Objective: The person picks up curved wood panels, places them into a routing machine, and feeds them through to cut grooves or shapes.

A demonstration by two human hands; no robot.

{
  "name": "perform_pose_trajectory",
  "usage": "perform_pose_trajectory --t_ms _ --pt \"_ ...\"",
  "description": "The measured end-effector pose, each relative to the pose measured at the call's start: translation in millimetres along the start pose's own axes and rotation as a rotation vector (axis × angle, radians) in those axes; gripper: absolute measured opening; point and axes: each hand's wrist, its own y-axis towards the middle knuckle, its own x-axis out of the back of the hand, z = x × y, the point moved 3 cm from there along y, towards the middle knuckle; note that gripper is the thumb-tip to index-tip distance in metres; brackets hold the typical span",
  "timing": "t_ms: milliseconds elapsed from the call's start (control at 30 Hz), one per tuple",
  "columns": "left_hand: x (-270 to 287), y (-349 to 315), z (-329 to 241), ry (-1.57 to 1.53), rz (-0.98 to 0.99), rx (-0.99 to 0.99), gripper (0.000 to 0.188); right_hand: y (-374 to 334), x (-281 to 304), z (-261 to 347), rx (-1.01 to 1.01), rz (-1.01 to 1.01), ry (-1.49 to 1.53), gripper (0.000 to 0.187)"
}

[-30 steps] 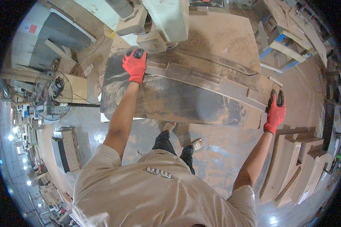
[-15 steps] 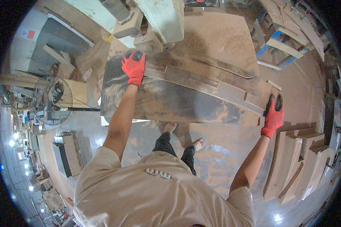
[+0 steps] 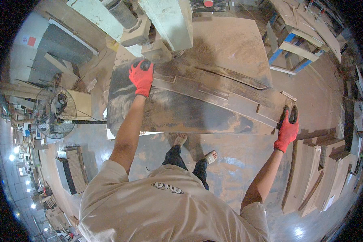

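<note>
A long, dusty wooden board (image 3: 213, 96) with small blocks fixed along it lies aslant across the machine table (image 3: 181, 121). My left hand (image 3: 141, 78), in a red glove with black fingertips, is closed on its left end, close beside the machine's head (image 3: 156, 49). At the far right end, my right hand (image 3: 287, 128), gloved the same way, grips the board near the table's right edge. A dark curved strip (image 3: 234, 76) rests along the board's far side. The fingertips of both hands are partly hidden against the wood.
The pale green machine column (image 3: 169, 24) rises over the table's far left. A standing fan (image 3: 57, 107) is at the left. Stacked brown pieces (image 3: 314, 173) stand on the floor at right, below a wooden rack (image 3: 298, 48) with blue parts. Sawdust covers the table.
The whole view has shifted slightly, so table and machine sit a little lower and farther left. Both hands keep their hold on the board, which has barely moved relative to the table.
</note>
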Motion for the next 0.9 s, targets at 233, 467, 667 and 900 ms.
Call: perform_pose_trajectory --t_ms 233,467,667,900 --pt "-3 1 0 0.017 0.012 0.009 0.048 2 -3 -9 0.008 -0.029 -0.014 0.063" --pt "-6 2 1 0.025 -0.021 -0.031 0.047 -1 -4 -19 0.013 -0.048 -0.024 0.063" --pt "-3 0 0 -0.013 -0.028 -0.047 0.046 -4 -1 -22 0.004 -0.054 -0.033 0.064" --pt "1 0 -5 -0.003 -0.006 -0.046 0.045 -10 3 -21 -0.027 -0.043 -0.070 0.064"
